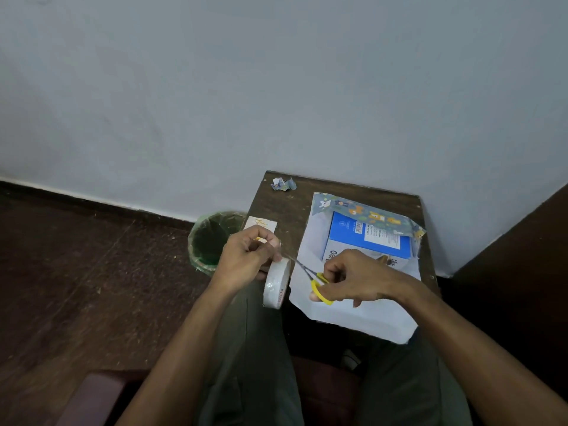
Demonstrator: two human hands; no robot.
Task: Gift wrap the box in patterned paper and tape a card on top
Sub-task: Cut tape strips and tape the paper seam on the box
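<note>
Box (367,238) sits on the small dark table (276,204), toward its far right corner, just beyond the right hand (353,276), whose knuckles overlap the box's near edge from this view. Box is blue with a white label panel and a barcode on top; near face white with dark print, partly hidden by the hand. It rests on a sheet of wrapping paper (353,315) lying white side up; the sheet's near edge hangs past the table's near edge over the person's lap. Far flap of the sheet is folded over the box's far edge, showing the pattern: small cartoon animals on grey-blue. Right hand grips yellow-handled scissors (316,285), fingers curled through the loops, blades pointing left and away toward the left hand (249,256). Left hand pinches a strip pulled from a white tape roll (276,284), which hangs at the table's near left corner. Card (261,224), pale with a yellow mark, lies at the table's left edge, partly behind the left hand. Crumpled paper scrap (282,183) at the far left corner. Green-lined bin (212,241) on the floor just left of the table; contents cannot be made out.
</note>
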